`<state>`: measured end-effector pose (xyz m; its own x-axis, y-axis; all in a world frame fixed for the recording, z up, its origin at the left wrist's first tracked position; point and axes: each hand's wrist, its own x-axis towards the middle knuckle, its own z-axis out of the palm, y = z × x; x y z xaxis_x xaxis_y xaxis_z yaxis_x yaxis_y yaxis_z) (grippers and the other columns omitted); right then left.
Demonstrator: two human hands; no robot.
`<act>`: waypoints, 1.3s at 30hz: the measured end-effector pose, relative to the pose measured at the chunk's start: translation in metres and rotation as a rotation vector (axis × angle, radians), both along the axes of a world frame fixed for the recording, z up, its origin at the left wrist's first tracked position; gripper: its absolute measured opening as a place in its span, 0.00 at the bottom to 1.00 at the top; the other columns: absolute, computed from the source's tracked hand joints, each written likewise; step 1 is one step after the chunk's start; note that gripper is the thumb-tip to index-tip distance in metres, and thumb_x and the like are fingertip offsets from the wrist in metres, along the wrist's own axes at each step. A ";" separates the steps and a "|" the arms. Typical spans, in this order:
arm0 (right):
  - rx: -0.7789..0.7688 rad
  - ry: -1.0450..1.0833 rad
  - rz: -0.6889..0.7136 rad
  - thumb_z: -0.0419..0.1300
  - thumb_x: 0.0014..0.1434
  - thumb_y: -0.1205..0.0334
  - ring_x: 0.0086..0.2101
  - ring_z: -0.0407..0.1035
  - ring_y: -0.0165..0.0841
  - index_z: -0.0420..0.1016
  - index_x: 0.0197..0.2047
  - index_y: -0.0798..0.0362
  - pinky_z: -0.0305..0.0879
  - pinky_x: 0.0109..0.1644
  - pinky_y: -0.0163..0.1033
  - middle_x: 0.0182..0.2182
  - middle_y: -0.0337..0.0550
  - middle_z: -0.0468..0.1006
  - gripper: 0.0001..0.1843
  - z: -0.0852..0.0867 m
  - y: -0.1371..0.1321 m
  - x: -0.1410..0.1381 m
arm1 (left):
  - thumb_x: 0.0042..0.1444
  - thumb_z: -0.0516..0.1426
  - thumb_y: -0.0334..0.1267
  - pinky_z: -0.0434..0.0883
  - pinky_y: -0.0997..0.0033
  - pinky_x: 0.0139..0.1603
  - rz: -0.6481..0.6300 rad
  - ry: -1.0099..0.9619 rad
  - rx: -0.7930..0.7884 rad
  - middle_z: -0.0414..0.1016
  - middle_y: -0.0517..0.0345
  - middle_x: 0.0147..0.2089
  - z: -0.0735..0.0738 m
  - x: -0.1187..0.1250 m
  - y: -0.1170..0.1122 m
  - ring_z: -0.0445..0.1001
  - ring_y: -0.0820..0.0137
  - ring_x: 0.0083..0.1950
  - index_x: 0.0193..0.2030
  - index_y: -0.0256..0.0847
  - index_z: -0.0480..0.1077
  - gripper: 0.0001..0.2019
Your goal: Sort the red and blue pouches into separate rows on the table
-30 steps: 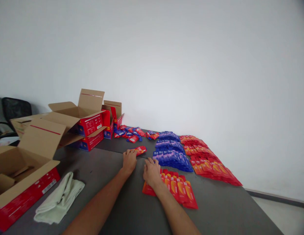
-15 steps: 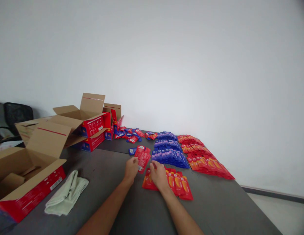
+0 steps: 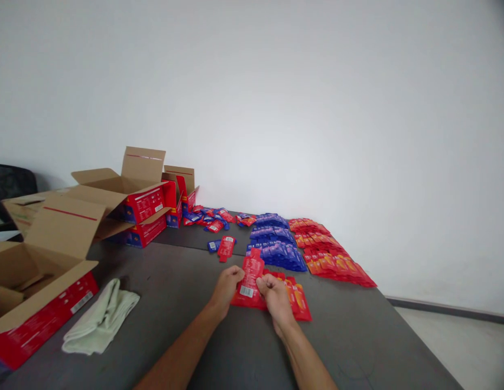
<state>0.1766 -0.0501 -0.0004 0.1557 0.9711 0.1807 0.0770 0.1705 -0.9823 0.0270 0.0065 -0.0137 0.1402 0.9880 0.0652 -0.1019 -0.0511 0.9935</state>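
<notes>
Currently you have one glossy red pouch [image 3: 248, 275] between your hands, just above the left part of a fanned row of smooth red-and-orange pouches [image 3: 302, 304]. Its printed back and pale barcode face you, and its narrow neck points away. Your left hand [image 3: 229, 283] pinches one long edge, thumb and curled fingers pressed together with hardly a gap; your right hand [image 3: 273, 295] nips the opposite edge just as tightly.

Beyond the row, shiny blue pouches [image 3: 281, 255] overlap like shingles, with red-orange stacks [image 3: 335, 265] beside them. Two flat pouches, one red [image 3: 226, 246] and one blue [image 3: 213, 246], lie near a crinkled, jumbled heap [image 3: 211, 219]. To your left, a soft, folded pale-green cloth [image 3: 100, 320] rests on the matt dark table [image 3: 225, 352] near a stiff cardboard box [image 3: 48, 327], brown inside and printed red outside.
</notes>
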 end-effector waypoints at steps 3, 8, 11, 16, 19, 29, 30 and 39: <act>0.063 -0.151 -0.071 0.59 0.58 0.50 0.23 0.56 0.28 0.64 0.23 0.52 0.52 0.29 0.33 0.20 0.32 0.63 0.18 0.003 -0.002 -0.003 | 0.50 0.55 0.41 0.63 0.74 0.31 0.109 0.150 0.112 0.67 0.63 0.25 0.007 -0.002 -0.003 0.66 0.73 0.27 0.26 0.40 0.65 0.08; 0.193 -0.470 -0.188 0.54 0.63 0.52 0.26 0.61 0.31 0.66 0.25 0.52 0.55 0.32 0.35 0.23 0.37 0.68 0.18 0.005 -0.008 -0.016 | 0.54 0.56 0.43 0.68 0.71 0.40 0.193 0.276 0.296 0.74 0.57 0.36 0.025 0.004 -0.023 0.73 0.68 0.38 0.36 0.41 0.67 0.08; 0.282 -0.575 -0.190 0.51 0.65 0.57 0.32 0.65 0.34 0.72 0.32 0.52 0.59 0.38 0.37 0.30 0.43 0.74 0.14 0.007 -0.013 -0.024 | 0.55 0.57 0.44 0.68 0.73 0.41 0.056 0.199 0.300 0.76 0.57 0.37 0.029 0.010 -0.031 0.74 0.69 0.39 0.39 0.41 0.68 0.10; 0.321 -0.608 -0.103 0.52 0.64 0.59 0.38 0.67 0.36 0.73 0.36 0.51 0.62 0.44 0.39 0.35 0.45 0.75 0.11 0.018 -0.020 -0.030 | 0.58 0.52 0.47 0.63 0.76 0.31 0.181 0.201 0.237 0.70 0.62 0.26 0.022 0.007 -0.023 0.67 0.72 0.30 0.28 0.39 0.67 0.14; 0.306 -0.569 -0.200 0.53 0.63 0.58 0.39 0.67 0.37 0.72 0.38 0.51 0.62 0.46 0.40 0.37 0.45 0.75 0.09 0.021 -0.020 -0.028 | 0.57 0.53 0.51 0.58 0.77 0.25 0.230 0.187 0.174 0.64 0.65 0.22 0.017 0.000 -0.016 0.62 0.75 0.25 0.25 0.39 0.65 0.18; 0.056 -0.203 -0.240 0.57 0.57 0.51 0.24 0.68 0.32 0.70 0.41 0.54 0.63 0.30 0.35 0.22 0.37 0.74 0.16 -0.001 -0.002 -0.001 | 0.50 0.61 0.46 0.70 0.74 0.30 -0.059 -0.022 -0.061 0.78 0.54 0.35 0.017 0.010 -0.026 0.74 0.70 0.31 0.44 0.36 0.72 0.18; 0.048 -0.199 -0.265 0.58 0.56 0.50 0.23 0.68 0.33 0.70 0.43 0.54 0.63 0.30 0.35 0.22 0.36 0.74 0.17 -0.002 -0.001 0.004 | 0.48 0.62 0.42 0.71 0.73 0.31 -0.075 -0.020 -0.074 0.79 0.52 0.38 0.017 0.013 -0.028 0.76 0.69 0.32 0.50 0.37 0.70 0.22; 0.029 -0.574 -0.254 0.53 0.57 0.59 0.40 0.74 0.39 0.76 0.47 0.54 0.68 0.48 0.43 0.43 0.50 0.79 0.18 -0.016 -0.029 0.080 | 0.45 0.57 0.31 0.72 0.67 0.40 -0.208 0.255 0.155 0.79 0.54 0.37 0.008 0.073 -0.043 0.76 0.64 0.39 0.44 0.38 0.74 0.17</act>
